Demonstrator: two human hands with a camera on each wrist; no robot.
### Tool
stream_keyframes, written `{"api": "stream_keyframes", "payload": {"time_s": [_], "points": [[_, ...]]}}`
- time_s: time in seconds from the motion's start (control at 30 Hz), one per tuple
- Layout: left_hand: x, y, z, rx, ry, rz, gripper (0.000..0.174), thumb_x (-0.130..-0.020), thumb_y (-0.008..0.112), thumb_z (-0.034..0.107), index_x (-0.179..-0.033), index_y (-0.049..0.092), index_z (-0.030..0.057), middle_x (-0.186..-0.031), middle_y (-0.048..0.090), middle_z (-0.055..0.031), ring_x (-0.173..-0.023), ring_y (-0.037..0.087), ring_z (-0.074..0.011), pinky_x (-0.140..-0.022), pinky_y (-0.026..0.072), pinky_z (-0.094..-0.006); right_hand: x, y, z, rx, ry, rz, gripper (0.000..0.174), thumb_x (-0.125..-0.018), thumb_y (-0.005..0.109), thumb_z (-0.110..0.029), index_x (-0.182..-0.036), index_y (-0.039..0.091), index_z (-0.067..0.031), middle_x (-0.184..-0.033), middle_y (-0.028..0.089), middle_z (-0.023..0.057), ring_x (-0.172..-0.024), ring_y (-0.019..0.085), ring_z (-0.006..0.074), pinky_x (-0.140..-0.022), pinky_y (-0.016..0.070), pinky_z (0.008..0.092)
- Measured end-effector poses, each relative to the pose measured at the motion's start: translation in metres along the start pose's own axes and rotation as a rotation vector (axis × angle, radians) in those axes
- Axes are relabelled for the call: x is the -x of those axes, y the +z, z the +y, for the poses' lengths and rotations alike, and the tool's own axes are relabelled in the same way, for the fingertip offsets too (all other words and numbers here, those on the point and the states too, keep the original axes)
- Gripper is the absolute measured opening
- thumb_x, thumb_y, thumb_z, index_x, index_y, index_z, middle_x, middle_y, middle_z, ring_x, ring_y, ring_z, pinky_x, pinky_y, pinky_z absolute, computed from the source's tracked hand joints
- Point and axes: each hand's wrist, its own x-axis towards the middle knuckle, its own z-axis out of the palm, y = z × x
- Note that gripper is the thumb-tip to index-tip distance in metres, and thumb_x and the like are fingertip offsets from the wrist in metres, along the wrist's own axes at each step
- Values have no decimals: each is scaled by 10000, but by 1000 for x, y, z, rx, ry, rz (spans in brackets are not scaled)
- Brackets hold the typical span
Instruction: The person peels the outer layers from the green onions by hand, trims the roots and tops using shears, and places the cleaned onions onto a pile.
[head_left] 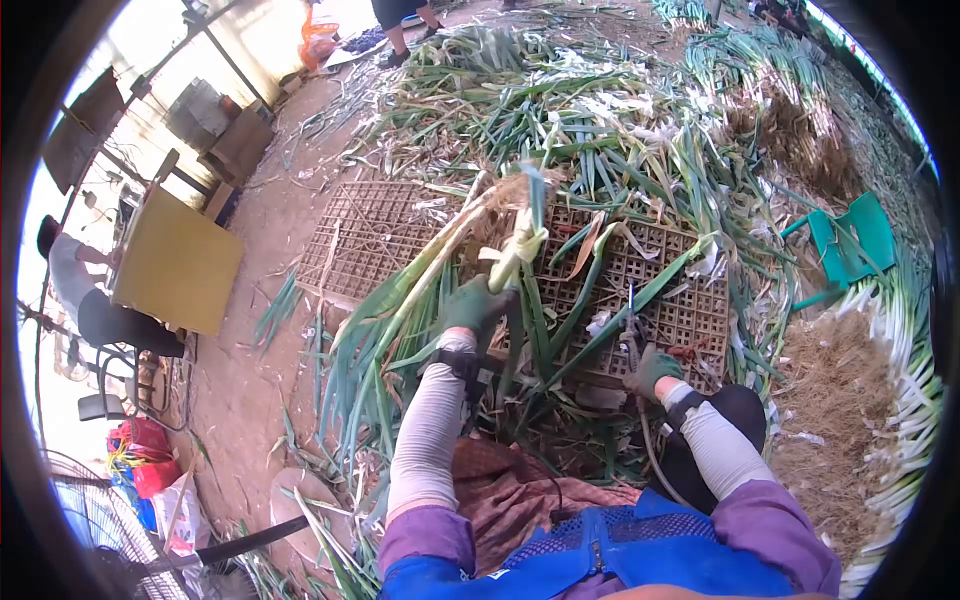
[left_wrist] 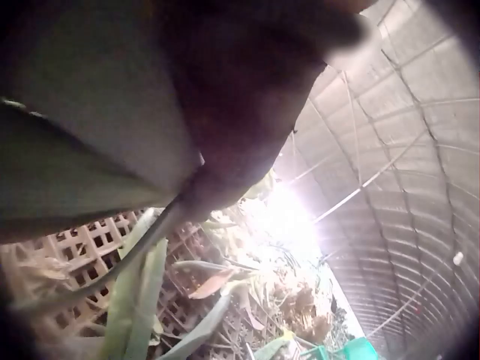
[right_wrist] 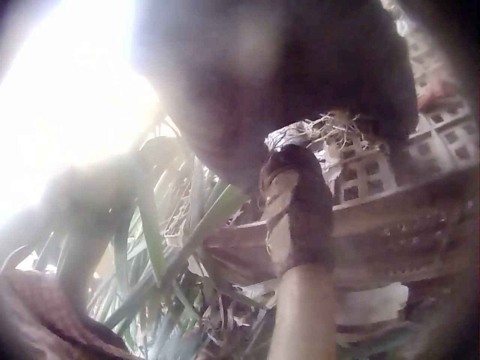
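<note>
In the head view my left hand (head_left: 475,305), in a green glove, grips a large green onion (head_left: 522,245) by its stalk, over a slatted plastic crate surface. Its pale upper part points away from me, and long leaves (head_left: 385,310) hang down to the left. My right hand (head_left: 655,370), gloved too, holds an air gun (head_left: 632,325) with a thin nozzle pointing away from me. A hose (head_left: 650,440) runs from it toward my lap. In the right wrist view the hose (right_wrist: 304,315) enters a taped fitting (right_wrist: 296,210); the hand there is dark and blurred.
Brown plastic grids (head_left: 690,300) lie before me, strewn with leaves. Behind them rises a heap of green onion leaves (head_left: 560,110). At right are a green plastic stool (head_left: 850,240) and rooted green onions (head_left: 840,390). A fan (head_left: 100,510) stands at lower left; other people are farther off.
</note>
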Motion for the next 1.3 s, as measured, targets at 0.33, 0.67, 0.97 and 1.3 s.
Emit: {"api": "stream_keyframes", "payload": {"time_s": [0.33, 0.67, 0.97, 1.3], "points": [[41, 33, -27, -351, 173, -54, 328, -876, 570, 401, -1036, 593, 115, -1013, 684, -185, -918, 665, -381, -821, 520, -481, -6, 3, 33, -37, -44, 115, 742, -732, 720, -472, -1217, 453, 21, -1084, 640, 269, -973, 657, 395, -848, 520, 466], [80, -170, 144, -532, 285, 56, 375, -884, 521, 401, -1075, 619, 93, -928, 703, -165, -865, 699, -318, -834, 535, -436, -15, 8, 36, -55, -114, 93, 721, -746, 720, -460, -1237, 486, 13, -1156, 617, 277, -1066, 630, 388, -887, 504, 473], [61, 10, 133, -216, 230, -283, 534, -838, 614, 515, -977, 702, 7, -856, 705, -163, -793, 688, -292, -792, 525, -398, -23, 28, 47, -18, -63, 45, 863, -755, 683, -484, -1351, 359, 52, -1305, 521, 326, -1089, 614, 431, -872, 509, 500], [125, 107, 28, 584, -79, -692, 291, -842, 701, 266, -989, 672, 17, -725, 626, -60, -614, 604, -149, -544, 492, -311, 35, 8, 49, -409, -208, 109, 692, -726, 704, -512, -1079, 576, 69, -996, 654, 306, -958, 666, 383, -798, 526, 462]]}}
